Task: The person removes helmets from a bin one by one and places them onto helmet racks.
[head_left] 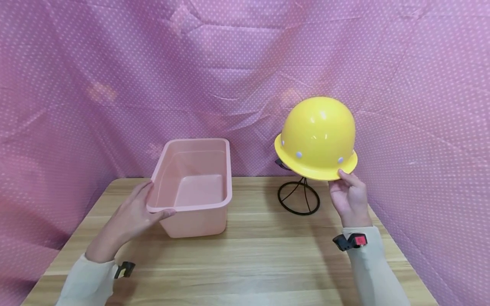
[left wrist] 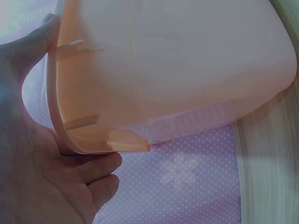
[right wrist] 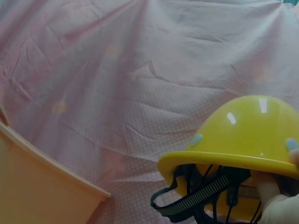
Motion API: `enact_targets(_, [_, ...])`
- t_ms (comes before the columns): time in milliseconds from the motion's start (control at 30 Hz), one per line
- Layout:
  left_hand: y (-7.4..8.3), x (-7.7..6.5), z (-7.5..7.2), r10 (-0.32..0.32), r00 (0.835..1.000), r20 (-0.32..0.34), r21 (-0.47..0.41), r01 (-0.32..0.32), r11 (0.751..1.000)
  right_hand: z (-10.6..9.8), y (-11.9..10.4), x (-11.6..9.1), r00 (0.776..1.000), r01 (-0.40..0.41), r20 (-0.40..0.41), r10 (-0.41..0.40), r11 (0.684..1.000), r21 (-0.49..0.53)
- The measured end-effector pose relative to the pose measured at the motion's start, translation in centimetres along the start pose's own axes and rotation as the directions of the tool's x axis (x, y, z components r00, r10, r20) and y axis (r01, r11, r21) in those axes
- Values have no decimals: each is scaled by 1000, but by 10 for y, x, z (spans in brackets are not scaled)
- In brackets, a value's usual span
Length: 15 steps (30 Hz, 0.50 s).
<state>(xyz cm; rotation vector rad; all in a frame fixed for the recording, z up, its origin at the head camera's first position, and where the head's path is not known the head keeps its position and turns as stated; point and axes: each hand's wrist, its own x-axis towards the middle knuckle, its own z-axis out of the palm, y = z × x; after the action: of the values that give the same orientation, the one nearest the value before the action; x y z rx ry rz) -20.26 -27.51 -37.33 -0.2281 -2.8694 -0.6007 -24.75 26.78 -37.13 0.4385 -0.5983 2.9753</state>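
While the left hand (head_left: 132, 214) grips the pink bin (head_left: 195, 223) at its near-left corner, the right hand (head_left: 349, 199) pinches the yellow helmet (head_left: 319, 136) by its brim (head_left: 314, 173), right of the bin.
Nearer than the bin and to its right, a wrist camera (head_left: 342, 242) wears a red tag (head_left: 360, 241), its mark too small to read; no lettering shows on bin or helmet. Leaning on that corner might tip or slide the bin. One-sided pinching could let the helmet twist and drop; its hanging black strap (right wrist: 201, 200) might catch the wire stand (head_left: 302, 213), right of the bin, and topple it.
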Motion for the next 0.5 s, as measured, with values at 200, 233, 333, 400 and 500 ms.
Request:
enact_targets(200, [0,0,1,4,1000,-6,-2,-4,1000,-5,-1,-1,1000,-13,10,14,996,-91])
enact_targets(233, [0,0,1,7,1000,-6,-2,-7,1000,-5,-1,-1,1000,-16,7,16,995,-96])
enact_targets(333, [0,0,1,13,1000,-7,-3,-13,1000,-7,-5,-1,1000,-22,-10,21,992,-126])
enact_targets(400, [0,-1,1,13,1000,-6,-2,-13,1000,-7,-7,-1,999,-33,-16,32,991,-127])
enact_targets(500, [0,-1,0,9,1000,-2,-2,-9,1000,-7,-11,-1,999,-47,-22,44,991,-129])
